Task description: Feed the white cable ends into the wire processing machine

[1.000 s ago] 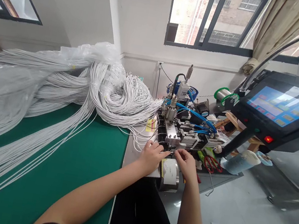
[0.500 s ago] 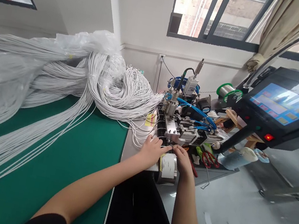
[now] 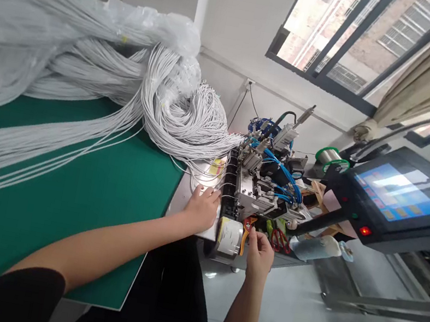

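Note:
My left hand [image 3: 201,209] rests on the metal plate [image 3: 178,203] beside a small metal machine [image 3: 253,190] with blue hoses, fingers curled over thin white wires [image 3: 200,172] lying there. My right hand [image 3: 260,253] hangs off the table's edge below the machine, close to orange-handled pliers [image 3: 246,230], with fingers pinched together; whatever they hold is too small to make out. A labelled silver box [image 3: 229,237] sits between the two hands.
A big heap of white cables [image 3: 88,77], partly under clear plastic, covers the green mat [image 3: 66,201] on the left. A touchscreen panel [image 3: 398,196] on a dark arm stands at right. Red scissors [image 3: 278,240] and a green wire spool [image 3: 330,156] lie near the machine.
The view has swung and tilted left. My right hand has drawn back from the machine's front and dropped lower. My left hand has stayed on the plate by the wires.

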Demonstrator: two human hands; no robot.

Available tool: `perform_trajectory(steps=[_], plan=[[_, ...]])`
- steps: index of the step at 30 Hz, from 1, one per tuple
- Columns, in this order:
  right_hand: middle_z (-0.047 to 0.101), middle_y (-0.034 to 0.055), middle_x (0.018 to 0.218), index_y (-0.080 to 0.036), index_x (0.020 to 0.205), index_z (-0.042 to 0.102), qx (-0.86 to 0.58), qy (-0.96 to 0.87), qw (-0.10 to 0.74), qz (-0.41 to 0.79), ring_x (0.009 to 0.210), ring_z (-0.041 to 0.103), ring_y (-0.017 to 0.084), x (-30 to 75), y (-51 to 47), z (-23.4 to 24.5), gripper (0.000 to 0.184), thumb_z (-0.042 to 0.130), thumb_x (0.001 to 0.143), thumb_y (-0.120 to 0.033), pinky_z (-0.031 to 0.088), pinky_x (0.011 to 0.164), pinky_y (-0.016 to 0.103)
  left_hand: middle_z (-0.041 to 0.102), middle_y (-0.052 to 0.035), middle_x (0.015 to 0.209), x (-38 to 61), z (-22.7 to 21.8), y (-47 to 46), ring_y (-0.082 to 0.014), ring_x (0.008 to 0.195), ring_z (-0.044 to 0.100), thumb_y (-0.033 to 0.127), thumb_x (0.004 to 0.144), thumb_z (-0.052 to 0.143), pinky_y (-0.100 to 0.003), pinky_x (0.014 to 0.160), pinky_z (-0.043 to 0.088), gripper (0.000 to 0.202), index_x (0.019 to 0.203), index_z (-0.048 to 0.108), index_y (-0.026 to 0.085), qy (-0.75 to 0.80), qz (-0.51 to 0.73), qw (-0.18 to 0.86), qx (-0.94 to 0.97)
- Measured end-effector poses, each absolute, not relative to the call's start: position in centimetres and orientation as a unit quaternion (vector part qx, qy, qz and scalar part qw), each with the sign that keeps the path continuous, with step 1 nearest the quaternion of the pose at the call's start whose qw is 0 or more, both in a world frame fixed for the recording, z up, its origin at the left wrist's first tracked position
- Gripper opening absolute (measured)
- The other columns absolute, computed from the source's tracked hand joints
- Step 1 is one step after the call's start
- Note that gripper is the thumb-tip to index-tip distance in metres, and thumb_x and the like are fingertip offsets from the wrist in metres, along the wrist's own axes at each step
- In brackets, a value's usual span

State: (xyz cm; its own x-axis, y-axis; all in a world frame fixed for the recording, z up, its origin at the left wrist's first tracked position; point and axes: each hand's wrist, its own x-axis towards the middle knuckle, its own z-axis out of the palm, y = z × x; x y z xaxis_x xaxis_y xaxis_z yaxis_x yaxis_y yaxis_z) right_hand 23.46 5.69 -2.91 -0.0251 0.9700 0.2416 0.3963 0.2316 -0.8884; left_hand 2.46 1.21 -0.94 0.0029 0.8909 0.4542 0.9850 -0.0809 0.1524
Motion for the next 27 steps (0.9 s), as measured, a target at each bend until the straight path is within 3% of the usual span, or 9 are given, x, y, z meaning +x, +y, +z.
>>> perform_trajectory(steps=[5,14,18,21,27], plan=[[0.054,0.0003,0.057,-0.019,0.07,0.06,-0.493,-0.695,0.454,0.26,0.053,0.047,0.015,22.2,3.4,0.1,0.036,0.056,0.085,-0.051,0.036,0.052,0.026,0.054,-0.0148,0.134,2.8,-1.0,1.3,-0.0295,0.12,0.046,0.017,0.078,0.054,-0.05,0.1,0.027,0.044,0.122,0.057,0.013,-0.675,-0.236,0.096,-0.693],[0.055,0.0009,0.06,-0.02,0.07,0.059,-0.31,-0.845,0.356,0.252,0.053,0.049,0.014,17.9,2.0,0.4,0.022,0.054,0.09,-0.028,0.037,0.053,0.026,0.057,-0.0121,0.127,-1.8,2.4,3.7,-0.0289,0.116,0.046,0.027,0.087,0.051,-0.05,0.099,0.029,0.041,0.126,0.052,0.018,-0.732,-0.255,0.086,-0.626],[0.055,0.0011,0.059,-0.021,0.07,0.058,-0.293,-0.847,0.376,0.236,0.053,0.051,0.015,17.6,2.0,-0.1,0.02,0.053,0.09,-0.024,0.038,0.053,0.027,0.051,-0.0166,0.13,-5.9,4.0,9.3,-0.0299,0.122,0.041,0.026,0.087,0.051,-0.043,0.101,0.033,0.041,0.124,0.051,0.01,-0.773,-0.188,0.04,-0.604],[0.055,0.0007,0.058,-0.022,0.072,0.058,-0.28,-0.853,0.385,0.216,0.052,0.052,0.015,17.8,1.9,-0.6,0.017,0.054,0.089,-0.02,0.038,0.052,0.028,0.043,-0.0179,0.138,-7.8,4.2,14.4,-0.0285,0.129,0.035,0.036,0.089,0.053,-0.037,0.105,0.031,0.051,0.13,0.044,0.007,-0.78,-0.13,-0.026,-0.611],[0.056,0.0003,0.058,-0.019,0.077,0.059,-0.219,-0.856,0.443,0.153,0.053,0.051,0.013,18.3,1.5,-1.7,0.012,0.059,0.084,-0.01,0.037,0.053,0.026,0.044,-0.0246,0.132,-7.9,3.3,21.7,-0.0351,0.126,0.037,0.049,0.083,0.06,-0.041,0.1,0.037,0.07,0.131,0.042,0.002,-0.824,-0.087,-0.077,-0.555]])
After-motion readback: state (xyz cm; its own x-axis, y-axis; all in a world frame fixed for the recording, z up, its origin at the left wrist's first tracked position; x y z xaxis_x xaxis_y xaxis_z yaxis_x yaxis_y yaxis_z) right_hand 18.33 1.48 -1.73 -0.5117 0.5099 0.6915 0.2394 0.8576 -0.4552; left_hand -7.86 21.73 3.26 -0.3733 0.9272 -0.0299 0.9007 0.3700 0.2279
